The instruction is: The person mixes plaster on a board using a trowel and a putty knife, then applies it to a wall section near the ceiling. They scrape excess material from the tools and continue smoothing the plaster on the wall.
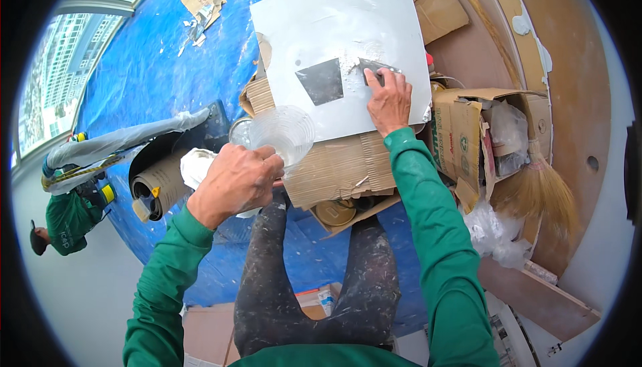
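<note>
White board: square, smooth white sheet (294, 33), lying on a layer of brown corrugated cardboard (341, 166), in front of the person; serves as the work surface.
Powder: loose white powder (351, 56), in a small scattered patch on the white board, between and just above the two dark plates.
Plate, first: dark grey, flat, four-sided plate (322, 84), lying on the white board, untouched by either hand.
Plate, second: dark, thin, flat-faced plate (376, 65), on the right part of the white board, beside the powder; partly covered by fingers.
Right hand: right hand (390, 99), thumb and fingers closed on the second plate; exact tilt of the plate cannot be told.
Left hand: left hand (242, 178), fingers closed on the near side of a clear, round, ridged plastic cup (292, 133), which is held just off the near left edge of the white board; contents cannot be made out.
Progress, as judged: powder already out on the white board, one plate taken up, cup in hand; powder seemingly not yet gathered or worked smooth.
Surroundings: opened brown cardboard box (458, 143) and straw-coloured broom (542, 196) at right; blue plastic sheet (160, 66) over the floor beyond.
</note>
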`<state>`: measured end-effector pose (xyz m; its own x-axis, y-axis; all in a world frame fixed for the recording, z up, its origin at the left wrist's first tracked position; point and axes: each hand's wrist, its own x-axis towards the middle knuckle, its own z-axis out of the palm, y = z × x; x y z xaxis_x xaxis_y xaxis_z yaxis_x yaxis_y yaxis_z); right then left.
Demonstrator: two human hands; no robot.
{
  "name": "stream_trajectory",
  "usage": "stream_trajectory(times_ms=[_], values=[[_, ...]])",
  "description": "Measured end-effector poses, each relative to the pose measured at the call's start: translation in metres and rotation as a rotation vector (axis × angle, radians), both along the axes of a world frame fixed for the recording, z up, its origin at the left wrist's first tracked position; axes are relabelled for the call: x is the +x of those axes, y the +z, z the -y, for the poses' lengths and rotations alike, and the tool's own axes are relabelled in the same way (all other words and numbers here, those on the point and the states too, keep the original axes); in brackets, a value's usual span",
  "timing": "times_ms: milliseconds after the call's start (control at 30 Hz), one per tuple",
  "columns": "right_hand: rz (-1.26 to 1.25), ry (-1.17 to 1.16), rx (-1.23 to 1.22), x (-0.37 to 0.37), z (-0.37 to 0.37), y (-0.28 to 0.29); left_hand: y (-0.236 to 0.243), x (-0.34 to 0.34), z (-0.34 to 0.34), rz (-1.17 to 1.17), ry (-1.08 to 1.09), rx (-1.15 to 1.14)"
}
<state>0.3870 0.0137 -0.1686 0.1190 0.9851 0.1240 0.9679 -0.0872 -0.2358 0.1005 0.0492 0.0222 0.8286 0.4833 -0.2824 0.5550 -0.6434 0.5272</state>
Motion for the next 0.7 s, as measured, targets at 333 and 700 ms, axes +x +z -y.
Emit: stream_trajectory(times_ms=[333, 700], values=[[0.063, 0.016, -0.118, -0.003, 0.028, 0.002, 0.010, 0.062, -0.053, -0.095, -0.177, 0.092], [-0.658, -0.586, -0.089, 0.021, 0.005, 0.019, -0.020, 0.119, -0.093, -0.373, -0.420, 0.088]])
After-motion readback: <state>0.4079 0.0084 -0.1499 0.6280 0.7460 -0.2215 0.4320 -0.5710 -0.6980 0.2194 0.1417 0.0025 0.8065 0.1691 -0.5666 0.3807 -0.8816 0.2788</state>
